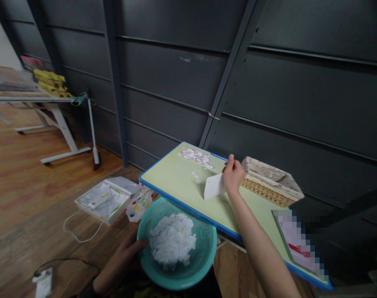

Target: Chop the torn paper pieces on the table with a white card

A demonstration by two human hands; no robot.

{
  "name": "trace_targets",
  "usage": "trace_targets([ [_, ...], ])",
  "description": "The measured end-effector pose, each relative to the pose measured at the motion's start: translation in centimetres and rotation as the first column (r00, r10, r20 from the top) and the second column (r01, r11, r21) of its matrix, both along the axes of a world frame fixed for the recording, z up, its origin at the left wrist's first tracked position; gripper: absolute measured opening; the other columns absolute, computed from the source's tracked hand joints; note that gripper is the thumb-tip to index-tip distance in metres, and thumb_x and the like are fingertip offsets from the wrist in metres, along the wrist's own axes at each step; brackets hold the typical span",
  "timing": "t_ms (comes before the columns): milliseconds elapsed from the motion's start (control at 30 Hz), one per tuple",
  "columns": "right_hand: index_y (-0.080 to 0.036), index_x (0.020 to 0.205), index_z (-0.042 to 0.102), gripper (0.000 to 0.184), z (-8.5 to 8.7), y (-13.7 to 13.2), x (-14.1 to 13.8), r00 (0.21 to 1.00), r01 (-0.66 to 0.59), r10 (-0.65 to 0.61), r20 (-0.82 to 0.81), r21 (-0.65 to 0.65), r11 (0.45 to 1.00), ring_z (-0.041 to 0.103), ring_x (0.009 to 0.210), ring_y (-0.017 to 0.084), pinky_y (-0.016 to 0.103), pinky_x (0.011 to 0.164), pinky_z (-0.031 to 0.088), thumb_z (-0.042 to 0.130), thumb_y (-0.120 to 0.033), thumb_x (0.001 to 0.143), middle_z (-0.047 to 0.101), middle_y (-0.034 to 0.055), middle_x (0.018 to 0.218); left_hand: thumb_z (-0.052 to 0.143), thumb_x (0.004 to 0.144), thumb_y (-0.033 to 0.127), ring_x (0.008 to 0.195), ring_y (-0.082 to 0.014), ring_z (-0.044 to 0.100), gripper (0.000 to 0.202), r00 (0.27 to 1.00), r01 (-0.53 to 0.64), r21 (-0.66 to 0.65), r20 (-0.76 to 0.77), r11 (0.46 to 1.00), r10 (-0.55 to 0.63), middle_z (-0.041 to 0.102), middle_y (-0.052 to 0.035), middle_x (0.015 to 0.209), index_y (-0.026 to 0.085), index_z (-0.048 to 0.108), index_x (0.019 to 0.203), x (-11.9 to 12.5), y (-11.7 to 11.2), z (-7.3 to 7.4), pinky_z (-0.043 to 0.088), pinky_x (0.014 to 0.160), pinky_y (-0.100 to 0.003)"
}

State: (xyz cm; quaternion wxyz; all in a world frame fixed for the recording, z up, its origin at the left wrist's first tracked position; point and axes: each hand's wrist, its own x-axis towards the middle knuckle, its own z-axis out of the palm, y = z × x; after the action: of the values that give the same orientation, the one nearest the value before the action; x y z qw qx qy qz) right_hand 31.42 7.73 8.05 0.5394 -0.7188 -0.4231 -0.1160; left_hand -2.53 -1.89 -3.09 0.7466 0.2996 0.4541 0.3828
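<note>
My right hand [233,176] is closed on a flat white card [213,187] with a small hole near its corner. It holds the card on edge at the surface of a pale yellow, blue-edged table [169,169]. A few loose white pieces [196,179] lie left of the card, and a spread of small white-and-purplish pieces [196,156] lies near the far edge. My left hand [135,247] grips the left rim of a teal plastic basket [208,252] at the table's near edge. A heap of small white paper-like pieces [174,240] fills its middle.
A woven basket with a cloth liner [270,178] stands on the table's right, near a pixelated flat item [296,240]. On the floor at left are an open white box [103,203], a dotted bag [140,205] and a cable. A dark panelled wall [169,82] rises behind.
</note>
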Motion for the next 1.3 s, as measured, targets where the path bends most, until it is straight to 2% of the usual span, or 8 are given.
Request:
trace_targets([
  [133,-0.02,0.065,0.051,0.047,-1.7,-2.6,-0.3,0.96,-0.098,0.065,0.271,0.11,0.989,0.05,0.055,0.014,0.026,0.056,0.034,0.028,-0.048,0.095,0.056,0.0021,0.058,0.078,0.06,0.032,0.111,-0.0369,0.062,0.078,1.0,0.003,0.016,0.023,1.0,-0.003,0.068,-0.0114,0.123,0.019,0.051,0.132,0.2,0.0,-0.4,0.055,0.085,-0.043],
  [333,-0.018,0.074,0.057,0.027,-3.2,-6.2,1.0,0.667,-0.336,0.25,0.702,-0.017,0.942,0.051,0.069,0.016,0.027,0.064,0.039,0.04,-0.029,0.092,0.056,0.0057,0.072,0.083,0.052,0.034,0.082,-0.0357,0.071,0.094,0.999,0.035,-0.04,-0.008,0.999,-0.035,0.074,-0.013,0.109,0.018,0.044,0.136,0.4,0.6,-1.7,0.057,0.058,-0.039],
  [467,-0.017,0.078,0.057,0.022,-3.0,-7.9,1.9,0.629,-0.392,0.395,0.669,-0.167,0.905,0.053,0.073,0.016,0.026,0.067,0.042,0.043,-0.028,0.092,0.057,0.0067,0.077,0.083,0.051,0.037,0.064,-0.0298,0.07,0.098,0.999,0.041,-0.003,0.023,0.999,-0.041,0.077,-0.012,0.096,0.015,0.043,0.138,0.4,0.7,-2.2,0.055,0.055,-0.038],
  [567,-0.017,0.078,0.057,0.027,-2.7,-8.1,2.6,0.674,-0.308,0.371,0.639,-0.214,0.927,0.055,0.065,0.014,0.024,0.06,0.04,0.042,-0.033,0.094,0.059,0.0045,0.072,0.081,0.055,0.036,0.057,-0.0275,0.069,0.098,0.998,0.03,0.005,0.047,1.0,-0.03,0.078,-0.0114,0.092,0.015,0.038,0.141,0.6,0.3,-1.9,0.053,0.051,-0.037],
  [700,-0.016,0.076,0.06,0.042,-2.0,-6.5,2.7,0.711,-0.088,0.171,0.682,-0.154,0.984,0.054,0.05,0.013,0.023,0.049,0.031,0.038,-0.046,0.094,0.062,0.0023,0.059,0.081,0.055,0.033,0.068,-0.0298,0.071,0.091,1.0,-0.014,-0.006,-0.013,1.0,0.014,0.077,-0.0111,0.094,0.016,0.045,0.136,0.5,0.1,-1.7,0.055,0.055,-0.036],
  [900,-0.016,0.076,0.064,0.045,-1.9,-4.4,0.9,0.559,0.01,0.17,0.812,-0.212,0.977,0.055,0.049,0.011,0.025,0.047,0.021,0.036,-0.045,0.096,0.066,0.0036,0.062,0.083,0.051,0.037,0.089,-0.0374,0.07,0.088,1.0,-0.008,0.002,-0.014,1.0,0.008,0.075,-0.0127,0.107,0.019,0.051,0.131,-0.1,0.7,-2.3,0.056,0.058,-0.037],
  [1133,-0.017,0.07,0.06,0.039,-2.5,-5.5,-0.2,0.405,-0.055,0.26,0.877,-0.261,0.964,0.053,0.047,0.01,0.026,0.048,0.021,0.04,-0.037,0.096,0.064,0.0004,0.059,0.084,0.051,0.036,0.095,-0.0383,0.068,0.098,0.999,0.013,-0.028,0.039,1.0,-0.012,0.077,-0.0131,0.1,0.017,0.043,0.138,-0.3,1.2,-2.6,0.056,0.071,-0.043],
  [1300,-0.016,0.076,0.061,0.03,-2.4,-7.0,-0.6,0.365,-0.186,0.327,0.872,-0.275,0.943,0.053,0.049,0.008,0.023,0.052,0.026,0.045,-0.032,0.095,0.063,-0.0009,0.058,0.081,0.056,0.034,0.055,-0.0267,0.069,0.095,0.999,0.028,-0.011,0.045,1.0,-0.027,0.079,-0.0096,0.085,0.017,0.039,0.14,0.1,1.1,-1.8,0.052,0.049,-0.035],
])
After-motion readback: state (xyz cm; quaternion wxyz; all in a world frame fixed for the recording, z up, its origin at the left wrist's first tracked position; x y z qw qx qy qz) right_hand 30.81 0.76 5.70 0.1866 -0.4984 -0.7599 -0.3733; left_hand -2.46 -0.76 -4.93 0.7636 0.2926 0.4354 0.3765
